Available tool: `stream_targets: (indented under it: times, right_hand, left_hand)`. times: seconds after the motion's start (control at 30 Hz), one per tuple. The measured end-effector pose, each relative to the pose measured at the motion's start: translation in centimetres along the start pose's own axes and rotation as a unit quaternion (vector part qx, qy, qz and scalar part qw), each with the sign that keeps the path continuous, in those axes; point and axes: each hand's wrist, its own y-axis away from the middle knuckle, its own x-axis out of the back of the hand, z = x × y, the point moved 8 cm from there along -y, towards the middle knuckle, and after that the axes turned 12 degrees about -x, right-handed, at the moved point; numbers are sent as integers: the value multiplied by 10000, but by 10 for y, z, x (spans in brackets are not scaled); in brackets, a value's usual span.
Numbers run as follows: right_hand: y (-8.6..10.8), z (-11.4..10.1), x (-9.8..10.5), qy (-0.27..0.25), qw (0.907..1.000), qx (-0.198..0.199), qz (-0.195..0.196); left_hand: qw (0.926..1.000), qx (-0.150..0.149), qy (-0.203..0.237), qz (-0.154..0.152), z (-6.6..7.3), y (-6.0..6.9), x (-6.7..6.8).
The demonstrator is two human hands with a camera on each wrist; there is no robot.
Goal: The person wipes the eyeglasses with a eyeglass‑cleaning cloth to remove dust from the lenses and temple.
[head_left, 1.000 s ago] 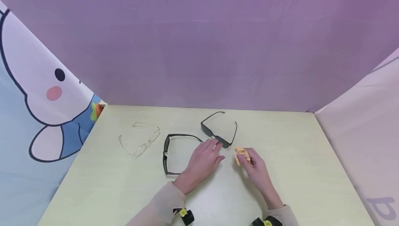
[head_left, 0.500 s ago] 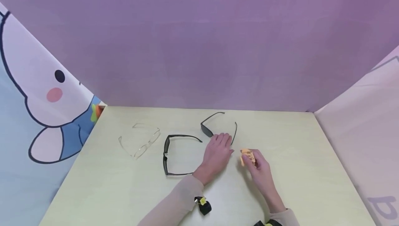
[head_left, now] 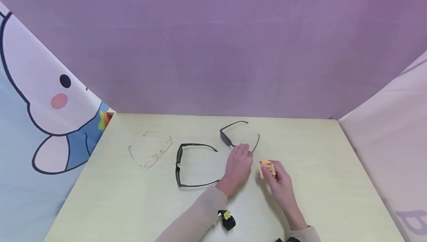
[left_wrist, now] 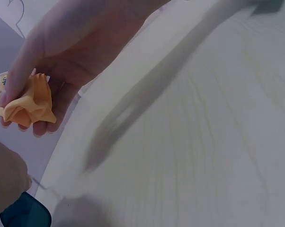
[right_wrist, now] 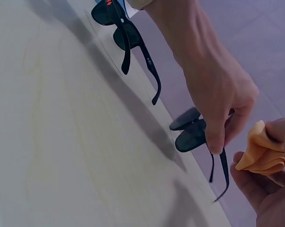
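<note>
My left hand (head_left: 237, 166) pinches one end of the far black sunglasses (head_left: 225, 138), covering one lens in the head view. In the right wrist view, thumb and fingers grip them by the hinge, with both dark lenses (right_wrist: 190, 137) showing and the temples unfolded. To the right, my right hand (head_left: 281, 183) holds a crumpled orange cloth (head_left: 268, 168) with dark print between thumb and fingers, raised over the table. The left wrist view shows that cloth (left_wrist: 34, 101) bunched up, and a dark lens (left_wrist: 25, 210) below the left hand.
A second pair of black sunglasses (head_left: 179, 156) lies with temples spread, left of my left forearm. Farther left lie thin-framed clear glasses (head_left: 161, 152). The pale table (head_left: 333, 182) ends at a purple backdrop (head_left: 213, 68), with printed cloth on both sides.
My left hand has moved right from over the near sunglasses' temple to the far pair and gripped them; they have shifted slightly right. My right hand has drifted slightly right with the cloth.
</note>
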Motion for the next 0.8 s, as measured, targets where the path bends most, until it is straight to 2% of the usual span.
stream_targets:
  times: [0.23, 0.33, 0.43, 0.53, 0.63, 0.77, 0.8]
  right_hand:
    - [1, 0, 1, -166, 9999, -11, 41]
    - [0, -1, -1, -198, 9998, -3, -19]
    - [0, -1, -3, -190, 9998, 19, -43]
    - [0, -1, -6, -154, 9998, 48, -65]
    - [1, -1, -8, -184, 9998, 51, -72]
    - [1, -4, -12, -293, 9995, -7, -82]
    - [2, -6, -14, -336, 9994, 2, -90]
  left_hand:
    - [9988, 181, 277, 364, -10, 9, 13]
    - [9932, 303, 673, 898, -17, 16, 25]
    - [9775, 448, 1323, 1578, -27, 25, 38]
    - [9501, 642, 2171, 2147, -37, 37, 48]
    - [9175, 924, 3047, 2383, -47, 49, 54]
    - [8581, 1440, 4185, 2606, -58, 67, 56]
    - [8400, 1585, 4442, 2683, -61, 72, 57]
